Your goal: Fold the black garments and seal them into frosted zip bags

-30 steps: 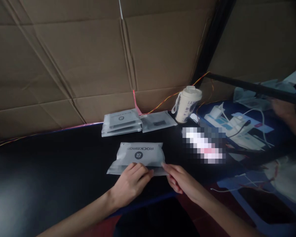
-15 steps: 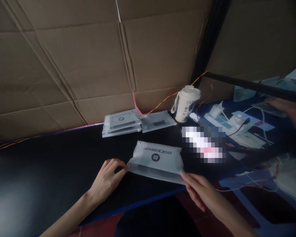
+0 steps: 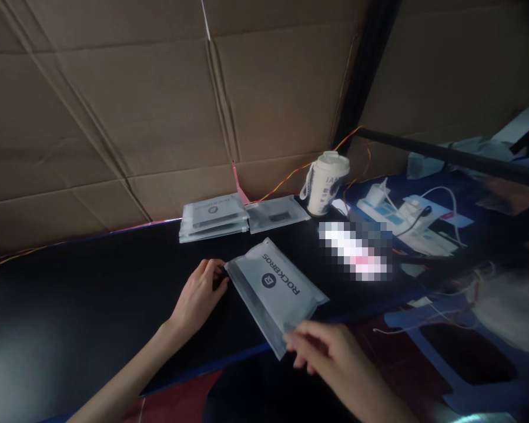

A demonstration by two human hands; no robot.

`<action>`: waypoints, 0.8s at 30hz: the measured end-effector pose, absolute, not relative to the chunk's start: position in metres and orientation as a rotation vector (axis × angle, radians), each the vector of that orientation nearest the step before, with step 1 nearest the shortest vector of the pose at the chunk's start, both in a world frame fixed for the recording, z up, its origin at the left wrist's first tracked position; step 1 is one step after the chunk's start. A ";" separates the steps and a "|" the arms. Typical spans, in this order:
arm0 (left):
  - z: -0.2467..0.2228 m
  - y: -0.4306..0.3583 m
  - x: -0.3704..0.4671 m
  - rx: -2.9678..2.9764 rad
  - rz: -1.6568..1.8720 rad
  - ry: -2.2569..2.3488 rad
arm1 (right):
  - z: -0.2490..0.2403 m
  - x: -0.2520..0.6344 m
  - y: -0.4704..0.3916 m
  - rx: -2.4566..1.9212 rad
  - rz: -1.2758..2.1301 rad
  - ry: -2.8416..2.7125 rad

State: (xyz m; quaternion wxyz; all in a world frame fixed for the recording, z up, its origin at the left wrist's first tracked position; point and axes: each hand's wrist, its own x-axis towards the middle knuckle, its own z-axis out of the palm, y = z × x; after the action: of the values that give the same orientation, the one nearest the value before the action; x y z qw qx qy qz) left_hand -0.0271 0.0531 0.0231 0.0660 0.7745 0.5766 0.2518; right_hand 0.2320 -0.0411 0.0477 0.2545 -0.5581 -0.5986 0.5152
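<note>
A frosted plastic zip bag (image 3: 251, 279) printed ROCKBROS lies slantwise at the front of the black table, one corner over its edge. My right hand (image 3: 330, 352) pinches its near right end between thumb and fingers. At the opposite corner is my left hand (image 3: 198, 296), its thumb and curled fingers apart, fingertips at or just beside the bag; I cannot tell whether they touch. Behind, a stack of similar bags (image 3: 211, 212) rests near the cardboard wall, with another flat bag (image 3: 264, 216) holding something dark beside it.
A lidded paper cup (image 3: 326, 185) stands at the back right. In front of it is a blurred-out bright patch (image 3: 355, 249). Farther right are a white power strip (image 3: 381, 208) with plugs and cables, a dark metal bar (image 3: 423, 153) and a blue stool (image 3: 414, 329).
The bag has turned clockwise, its right end coming down toward me with my right hand. My left hand's pinch on the corner has loosened.
</note>
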 end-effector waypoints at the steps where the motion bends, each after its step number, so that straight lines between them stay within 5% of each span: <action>1: 0.023 0.048 -0.027 2.275 0.767 1.726 | 0.049 0.237 -0.032 -1.525 1.231 -1.658; 7: 0.024 0.028 -0.011 2.119 0.576 1.533 | 0.036 0.253 0.033 -1.614 0.481 -1.843; 16: 0.031 0.040 -0.010 2.193 0.594 1.504 | 0.025 0.247 0.061 -1.921 0.453 -1.957; 24: 0.045 0.118 -0.057 2.729 0.867 2.012 | 0.037 0.229 0.124 -1.479 -0.092 -2.106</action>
State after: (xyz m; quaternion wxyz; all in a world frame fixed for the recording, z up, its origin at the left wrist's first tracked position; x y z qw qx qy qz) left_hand -0.0569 0.1183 0.0449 -0.1781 0.7674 0.5657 0.2437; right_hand 0.2292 0.1237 0.0374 0.2795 -0.5516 -0.7851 -0.0341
